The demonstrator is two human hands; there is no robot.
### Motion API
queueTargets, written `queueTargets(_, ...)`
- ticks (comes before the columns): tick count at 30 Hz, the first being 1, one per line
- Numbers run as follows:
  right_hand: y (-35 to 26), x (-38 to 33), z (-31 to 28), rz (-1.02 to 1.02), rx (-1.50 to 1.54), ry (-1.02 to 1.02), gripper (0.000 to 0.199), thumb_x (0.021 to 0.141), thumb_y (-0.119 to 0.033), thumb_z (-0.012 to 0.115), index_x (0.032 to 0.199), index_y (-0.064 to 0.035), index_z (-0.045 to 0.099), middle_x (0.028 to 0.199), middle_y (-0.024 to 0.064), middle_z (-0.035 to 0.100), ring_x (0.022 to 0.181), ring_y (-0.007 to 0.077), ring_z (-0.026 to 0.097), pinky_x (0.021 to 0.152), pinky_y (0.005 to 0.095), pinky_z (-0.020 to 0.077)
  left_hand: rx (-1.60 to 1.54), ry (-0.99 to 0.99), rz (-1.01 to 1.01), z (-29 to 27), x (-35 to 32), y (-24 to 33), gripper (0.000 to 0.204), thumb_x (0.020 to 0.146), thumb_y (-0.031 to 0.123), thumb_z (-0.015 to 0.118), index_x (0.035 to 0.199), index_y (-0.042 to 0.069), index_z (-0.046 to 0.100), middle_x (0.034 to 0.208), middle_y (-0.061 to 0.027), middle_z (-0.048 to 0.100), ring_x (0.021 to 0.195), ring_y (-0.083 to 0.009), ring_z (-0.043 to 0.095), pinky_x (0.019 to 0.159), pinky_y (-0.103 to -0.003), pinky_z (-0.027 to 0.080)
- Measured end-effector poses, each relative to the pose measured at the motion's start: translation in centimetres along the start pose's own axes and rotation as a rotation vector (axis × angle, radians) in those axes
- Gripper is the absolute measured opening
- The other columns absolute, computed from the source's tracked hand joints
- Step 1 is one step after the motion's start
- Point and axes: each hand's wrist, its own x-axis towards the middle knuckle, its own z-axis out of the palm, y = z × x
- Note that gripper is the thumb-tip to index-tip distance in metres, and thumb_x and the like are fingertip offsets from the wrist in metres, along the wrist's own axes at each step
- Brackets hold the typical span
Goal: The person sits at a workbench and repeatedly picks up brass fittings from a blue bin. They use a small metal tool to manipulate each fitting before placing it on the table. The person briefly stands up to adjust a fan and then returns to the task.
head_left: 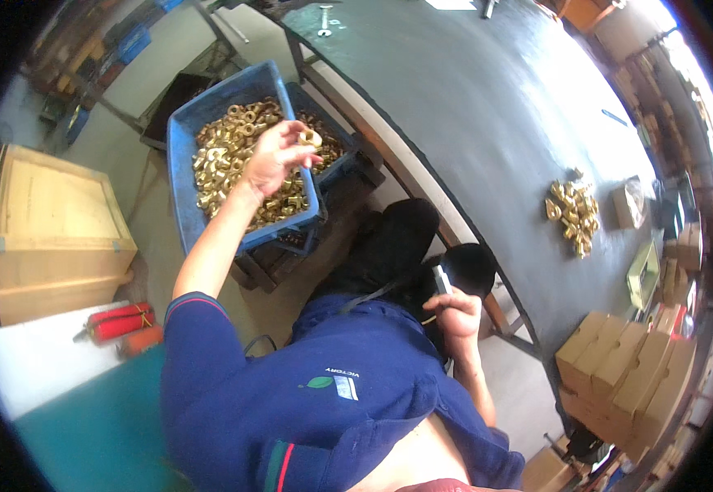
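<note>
My left hand is over the right side of a blue plastic crate. Between its thumb and fingers is a brass fitting, ring-shaped at the visible end. Many loose brass fittings fill the crate below. Close to my lap, my right hand is closed around a silver-grey metal tool that points up and away from me. Its lower part is hidden in my fist, so I cannot tell its exact kind.
A dark-topped workbench runs along the right, bearing a pile of brass fittings and a small box. Cardboard boxes are stacked at its near end. A wooden cabinet and a red pouch-like bundle are on the left.
</note>
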Motion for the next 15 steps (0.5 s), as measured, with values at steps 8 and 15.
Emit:
queueTargets(8,-4.5,2.1,0.2,-0.192,-0.245,-0.062,0.027,0.053,-0.003,0.050,0.073,-0.0064,0.069,0.061,0.0050,0.047,0.059,0.0166,0.048,0.054,0.0267,0.0353,0.497,-0.514,0.056,15.1,-2.8,-4.4,0.030,0.071,-0.010,0.056,0.097,0.003,0.049,0.083,-0.0002,0.054,0.074,-0.0054,0.054,0.065,-0.020,0.044)
queueTargets(15,-3.8,1.0,-1.1,-0.146,-0.382,0.017,0.024,0.057,-0.007,0.052,0.074,-0.0054,0.068,0.064,0.0057,0.048,0.060,0.0153,0.047,0.053,0.0272,0.0349,0.678,-0.585,0.107,18.4,-3.2,-5.9,0.026,0.069,-0.008,0.057,0.094,0.001,0.054,0.078,-0.0019,0.054,0.064,-0.0063,0.051,0.058,-0.019,0.042)
